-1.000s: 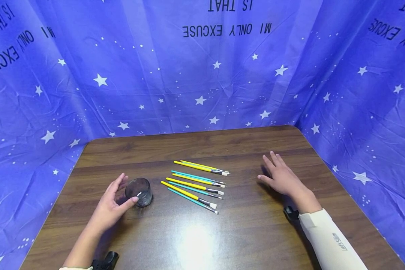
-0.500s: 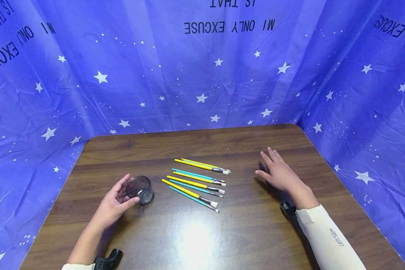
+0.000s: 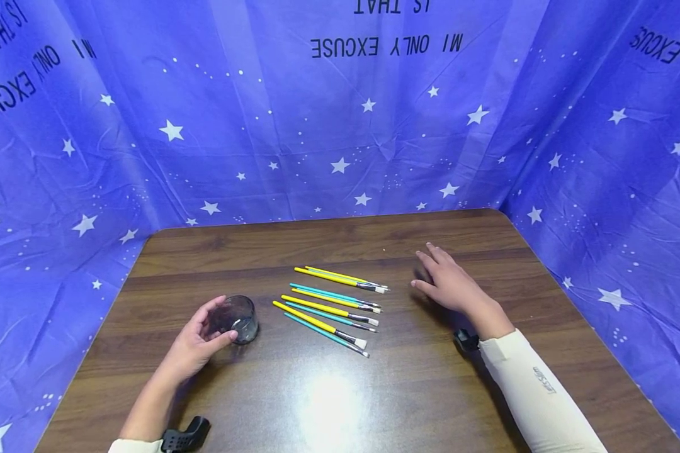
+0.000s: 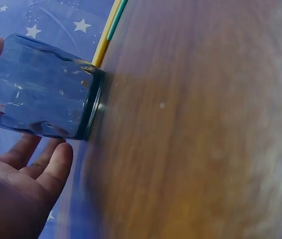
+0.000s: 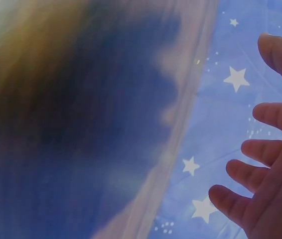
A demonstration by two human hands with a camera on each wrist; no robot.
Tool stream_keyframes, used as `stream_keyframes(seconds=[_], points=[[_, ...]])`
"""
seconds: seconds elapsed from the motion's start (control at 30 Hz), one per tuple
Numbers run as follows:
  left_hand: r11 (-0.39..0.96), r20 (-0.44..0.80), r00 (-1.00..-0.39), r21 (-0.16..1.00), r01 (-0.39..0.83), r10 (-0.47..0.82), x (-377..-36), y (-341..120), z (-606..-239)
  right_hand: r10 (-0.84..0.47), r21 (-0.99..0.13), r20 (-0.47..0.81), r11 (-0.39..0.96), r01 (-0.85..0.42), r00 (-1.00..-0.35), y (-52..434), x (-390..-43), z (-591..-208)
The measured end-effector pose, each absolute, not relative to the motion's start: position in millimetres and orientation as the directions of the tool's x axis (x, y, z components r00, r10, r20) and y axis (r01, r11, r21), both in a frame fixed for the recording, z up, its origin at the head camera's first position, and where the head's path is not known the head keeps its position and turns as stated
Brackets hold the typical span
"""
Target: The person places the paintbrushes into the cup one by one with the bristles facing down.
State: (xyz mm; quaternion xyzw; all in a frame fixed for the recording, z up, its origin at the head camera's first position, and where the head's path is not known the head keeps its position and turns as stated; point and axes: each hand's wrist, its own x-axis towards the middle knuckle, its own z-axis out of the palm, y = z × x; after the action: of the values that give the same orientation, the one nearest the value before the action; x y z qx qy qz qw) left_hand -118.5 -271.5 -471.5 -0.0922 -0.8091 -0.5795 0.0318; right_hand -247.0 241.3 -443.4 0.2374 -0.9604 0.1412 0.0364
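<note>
My left hand (image 3: 191, 346) grips a clear, smoky drinking glass (image 3: 246, 319) at the left of the table, its thumb on the near side and fingers round the far side. In the left wrist view the glass (image 4: 41, 89) has its base right at the wood. Just right of it lie several paintbrushes (image 3: 320, 307) with yellow or teal handles, spread in a loose fan, pale bristles pointing right. Over the table right of the bristles, my right hand (image 3: 453, 286) hovers palm down with fingers spread and nothing in it.
The dark wooden table (image 3: 408, 377) has rounded far corners and a bright glare near the front. Blue curtains (image 3: 294, 126) with white stars and lettering hang behind it and along both sides. Each wrist wears a black camera.
My right hand has moved left, closer to the brushes. The left hand has settled further round the glass, which has hardly moved. The brushes lie as before.
</note>
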Motion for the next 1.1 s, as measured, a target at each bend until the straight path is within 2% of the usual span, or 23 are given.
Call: stream_keyframes(seconds=[0.33, 0.63, 1.1], points=[[0.23, 0.187, -0.971, 0.948, 0.218, 0.149, -120.5, -270.2, -477.4, -0.502, -0.296, 0.191, 0.79, -0.537, -0.844, 216.9, -263.5, -446.3], [0.196, 0.148, -0.978, 0.965, 0.175, 0.146, -122.7, -270.6, -480.4, -0.535, -0.489, 0.238, 0.656, -0.575, -0.811, 184.8, -278.4, -448.5], [0.215, 0.11, -0.984, 0.967, 0.139, 0.141, -121.0, -270.7, -479.8, -0.621, -0.508, 0.168, 0.611, -0.607, -0.766, 132.9, -300.9, -451.6]])
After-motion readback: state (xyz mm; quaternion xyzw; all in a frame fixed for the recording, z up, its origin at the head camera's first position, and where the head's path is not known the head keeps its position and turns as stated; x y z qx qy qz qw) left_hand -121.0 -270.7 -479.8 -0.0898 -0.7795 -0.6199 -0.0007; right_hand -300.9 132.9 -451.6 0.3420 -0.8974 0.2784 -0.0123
